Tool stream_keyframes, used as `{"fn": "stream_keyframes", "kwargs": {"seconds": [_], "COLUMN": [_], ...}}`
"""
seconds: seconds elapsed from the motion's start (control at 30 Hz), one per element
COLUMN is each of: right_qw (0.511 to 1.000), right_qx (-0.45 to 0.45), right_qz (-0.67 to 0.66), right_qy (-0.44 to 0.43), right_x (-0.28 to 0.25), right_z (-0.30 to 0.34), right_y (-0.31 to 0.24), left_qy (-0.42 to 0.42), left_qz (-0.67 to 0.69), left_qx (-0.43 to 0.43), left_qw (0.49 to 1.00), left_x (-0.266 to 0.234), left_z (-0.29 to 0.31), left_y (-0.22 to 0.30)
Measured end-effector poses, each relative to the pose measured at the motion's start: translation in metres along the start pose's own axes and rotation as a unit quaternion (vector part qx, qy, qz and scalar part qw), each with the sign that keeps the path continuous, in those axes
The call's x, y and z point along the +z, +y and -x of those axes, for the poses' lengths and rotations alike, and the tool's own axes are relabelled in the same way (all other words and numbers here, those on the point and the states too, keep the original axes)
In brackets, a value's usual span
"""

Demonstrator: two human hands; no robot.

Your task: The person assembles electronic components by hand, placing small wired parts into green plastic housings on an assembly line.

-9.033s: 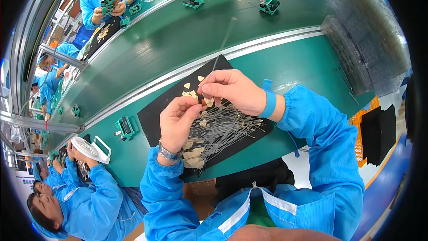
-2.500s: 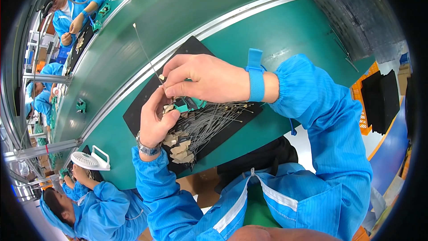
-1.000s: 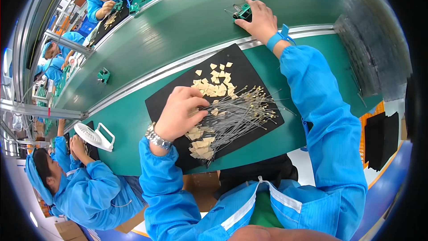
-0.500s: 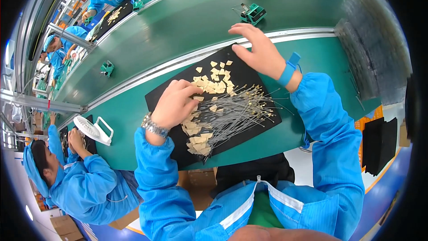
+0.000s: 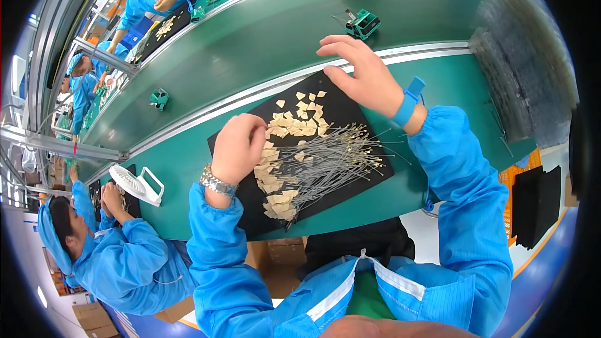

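Observation:
A black mat [image 5: 350, 100] lies at a slant on the green bench. On it are a heap of small cream-coloured flat pieces [image 5: 294, 126] and a loose bundle of thin grey cables [image 5: 325, 166] with yellowish tips. My left hand [image 5: 235, 147] hovers beside the cream pieces at the mat's left side, fingers curled and thumb close to them. Whatever it may pinch is hidden. Over the mat's far right corner is my right hand [image 5: 363, 78], its thumb and fingers apart with nothing seen between them. More cream pieces [image 5: 280, 203] lie at the near left.
Past a metal rail, a green conveyor belt [image 5: 250, 56] carries a green fixture [image 5: 362, 24] and a smaller one [image 5: 159, 99]. A white fan [image 5: 134, 184] stands left, near a seated co-worker [image 5: 119, 263]. A cloudy plastic sheet [image 5: 526, 62] hangs at the right.
My left hand has drawn back leftward from the cream pieces, its fingers curling in. My right hand has stayed nearly in place. The view has shifted slightly.

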State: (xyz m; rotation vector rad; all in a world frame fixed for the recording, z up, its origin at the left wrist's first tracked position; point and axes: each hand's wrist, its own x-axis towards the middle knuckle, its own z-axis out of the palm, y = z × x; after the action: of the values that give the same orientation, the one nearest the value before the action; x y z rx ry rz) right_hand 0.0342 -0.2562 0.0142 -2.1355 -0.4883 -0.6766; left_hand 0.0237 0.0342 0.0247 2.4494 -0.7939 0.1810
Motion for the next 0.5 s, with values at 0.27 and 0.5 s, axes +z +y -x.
{"fn": "stream_keyframes", "kwargs": {"seconds": [0.27, 0.5], "right_qw": [0.996, 0.824], "right_qx": [0.064, 0.318], "right_qz": [-0.031, -0.347], "right_qy": [0.047, -0.316], "right_x": [-0.016, 0.016], "right_z": [-0.008, 0.023], "right_y": [-0.010, -0.053], "left_qy": [0.080, 0.221], "left_qz": [0.241, 0.063], "left_qx": [-0.216, -0.027], "left_qw": [0.943, 0.973], "left_x": [-0.020, 0.020], "left_z": [-0.003, 0.002], "left_y": [-0.015, 0.043]}}
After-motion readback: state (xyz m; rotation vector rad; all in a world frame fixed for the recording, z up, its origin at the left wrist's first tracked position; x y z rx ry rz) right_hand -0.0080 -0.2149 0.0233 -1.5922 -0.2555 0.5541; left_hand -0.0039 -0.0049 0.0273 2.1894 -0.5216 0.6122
